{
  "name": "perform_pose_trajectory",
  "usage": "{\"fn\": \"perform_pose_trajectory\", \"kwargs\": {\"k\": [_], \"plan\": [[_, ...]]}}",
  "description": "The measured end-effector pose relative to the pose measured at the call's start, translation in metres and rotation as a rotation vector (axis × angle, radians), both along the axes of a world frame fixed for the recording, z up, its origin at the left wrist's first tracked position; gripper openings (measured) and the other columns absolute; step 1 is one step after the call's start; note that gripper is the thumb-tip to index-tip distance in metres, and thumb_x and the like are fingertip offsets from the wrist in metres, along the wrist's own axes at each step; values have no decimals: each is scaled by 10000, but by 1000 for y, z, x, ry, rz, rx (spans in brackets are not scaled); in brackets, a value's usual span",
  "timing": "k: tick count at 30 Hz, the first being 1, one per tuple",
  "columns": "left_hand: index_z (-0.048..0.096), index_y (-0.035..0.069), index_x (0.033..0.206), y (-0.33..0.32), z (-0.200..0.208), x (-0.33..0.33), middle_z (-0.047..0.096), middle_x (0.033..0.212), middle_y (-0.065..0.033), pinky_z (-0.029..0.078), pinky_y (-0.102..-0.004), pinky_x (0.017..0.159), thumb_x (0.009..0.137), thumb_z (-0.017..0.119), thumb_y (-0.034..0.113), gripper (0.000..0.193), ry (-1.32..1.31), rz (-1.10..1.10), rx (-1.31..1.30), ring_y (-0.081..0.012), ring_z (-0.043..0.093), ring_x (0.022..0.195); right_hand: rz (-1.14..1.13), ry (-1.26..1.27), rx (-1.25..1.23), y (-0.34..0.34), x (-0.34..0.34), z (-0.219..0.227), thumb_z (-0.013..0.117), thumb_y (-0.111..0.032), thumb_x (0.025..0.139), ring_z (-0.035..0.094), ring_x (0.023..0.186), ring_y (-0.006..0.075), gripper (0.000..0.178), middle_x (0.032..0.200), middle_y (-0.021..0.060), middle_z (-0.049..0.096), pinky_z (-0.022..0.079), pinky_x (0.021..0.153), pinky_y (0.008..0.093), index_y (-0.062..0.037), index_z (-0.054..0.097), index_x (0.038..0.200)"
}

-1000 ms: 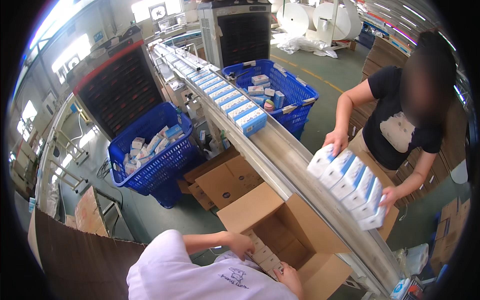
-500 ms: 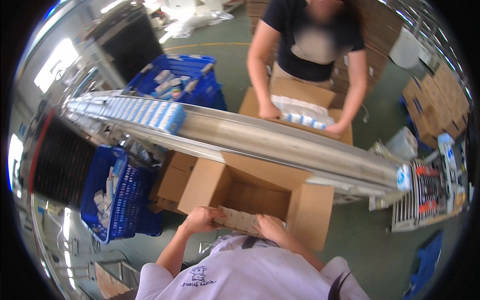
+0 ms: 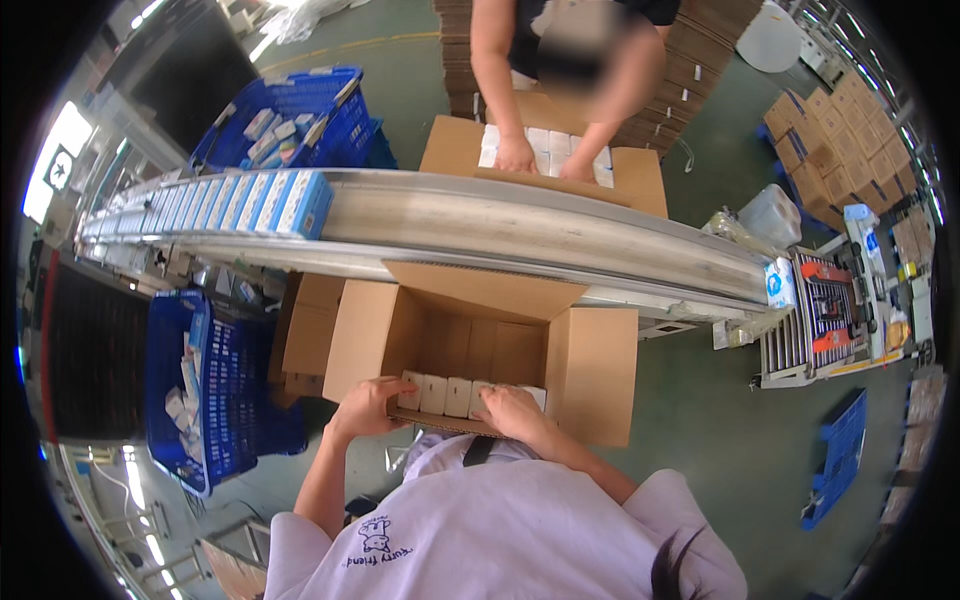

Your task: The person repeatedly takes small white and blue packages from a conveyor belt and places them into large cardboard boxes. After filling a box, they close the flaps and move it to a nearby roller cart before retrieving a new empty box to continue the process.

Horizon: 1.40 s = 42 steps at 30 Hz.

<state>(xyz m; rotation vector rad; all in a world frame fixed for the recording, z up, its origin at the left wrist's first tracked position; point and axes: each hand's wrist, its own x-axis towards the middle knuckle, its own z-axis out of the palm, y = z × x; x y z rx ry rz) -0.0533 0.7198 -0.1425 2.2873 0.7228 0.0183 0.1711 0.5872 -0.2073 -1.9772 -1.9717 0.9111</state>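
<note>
An open cardboard box [image 3: 599,370] stands in front of me, flaps spread outward. A row of several small white packs [image 3: 432,393] sits inside along its near wall. My left hand [image 3: 366,406] curls over the near-left corner, its fingers closed against the left end of the row. Farther right, my right hand [image 3: 511,411] reaches over the near wall, fingers bent onto the packs and partly covering them. The near wall hides the lower part of the row. The rest of the visible box interior is bare cardboard.
A conveyor [image 3: 520,222] crosses beyond the box, carrying a line of blue-and-white packs [image 3: 253,203] at left. Across it, a co-worker's hands [image 3: 516,155] rest on packs in another box [image 3: 447,146]. Blue crates [image 3: 172,440] stand left, a roller stand [image 3: 800,345] right.
The row of packs has gone lower into the box, with both my hands still on it. The co-worker's hands have moved from the box edges onto the packs. My view has shifted.
</note>
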Motion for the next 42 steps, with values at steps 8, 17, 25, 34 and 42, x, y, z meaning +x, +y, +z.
{"fn": "perform_pose_trajectory", "kwargs": {"k": [8,17,25,34,42], "plan": [[541,63,1165,7,-13,-25,585,1105,-131,470,-345,817,689,749,266,558,73,-166,-262,-272,582,983,124,174,62,6,17,69,624,-233,803,588,915,315,338,982,165,613,481,787,390,-39,561,1073],[633,34,1001,165,4,-67,639,960,-85,505,-288,728,749,705,154,289,-268,423,-235,-154,614,850,-411,149,684,161,118,58,540,-137,877,593,890,282,212,987,140,616,466,779,339,-19,584,1048],[564,-6,1125,421,-2,-142,500,1188,-209,415,-395,939,760,498,676,777,520,1010,687,-296,451,1156,-508,-231,574,176,114,23,555,-143,859,611,690,244,129,808,99,634,470,631,352,-29,604,892],[679,-3,925,483,-5,-79,649,947,-183,474,-361,824,600,458,841,930,470,907,310,-302,628,932,-442,-228,188,200,94,37,583,-204,838,595,854,290,288,918,157,623,455,772,365,-24,578,1063],[445,-137,1153,345,-42,60,583,1051,-274,473,-377,850,544,690,704,1067,186,435,40,-341,595,978,-792,184,49,238,143,16,551,-481,847,551,1031,271,652,1100,191,561,417,886,343,33,390,1215]]}}
